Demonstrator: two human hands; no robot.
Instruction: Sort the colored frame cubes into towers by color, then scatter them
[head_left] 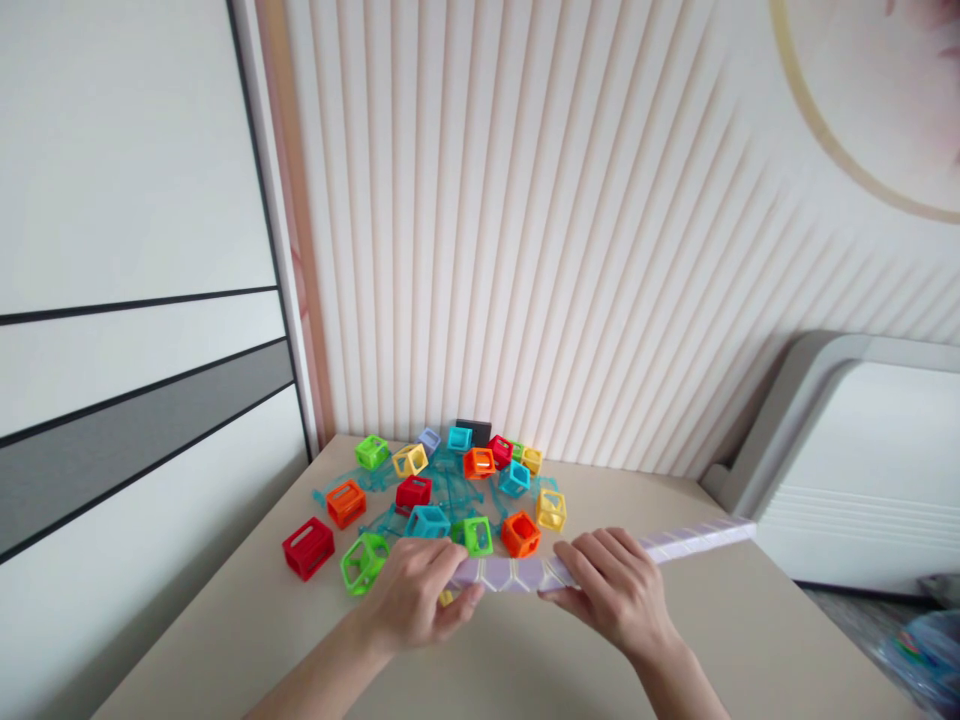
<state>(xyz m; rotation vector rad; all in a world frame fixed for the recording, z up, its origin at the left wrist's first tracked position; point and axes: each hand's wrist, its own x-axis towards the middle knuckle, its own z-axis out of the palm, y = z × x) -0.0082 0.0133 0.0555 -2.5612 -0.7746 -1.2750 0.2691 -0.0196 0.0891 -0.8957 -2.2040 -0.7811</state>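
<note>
A long, thin lilac strip with a white and gold line pattern (517, 573) is held over the front of the table, perhaps the edge of a flat board or box; which of these I cannot tell. My left hand (420, 590) closes on its left end, thumb below and fingers on top. Around its middle my right hand (619, 590) is closed, with the far end sticking out to the right. Just behind the strip lie a green cube frame (472, 537) and an orange cube frame (520, 534). Beside my left hand rests another green frame (364, 563). A yellow piece (445, 598) is mostly hidden by that hand.
Several coloured cube frames, such as a red one (308, 548), are spread among translucent teal plastic pieces (450, 485) on the beige table (712, 640). A black block (474, 432) stands against the ribbed wall (525, 220). A white-grey panel (885, 460) borders the right side.
</note>
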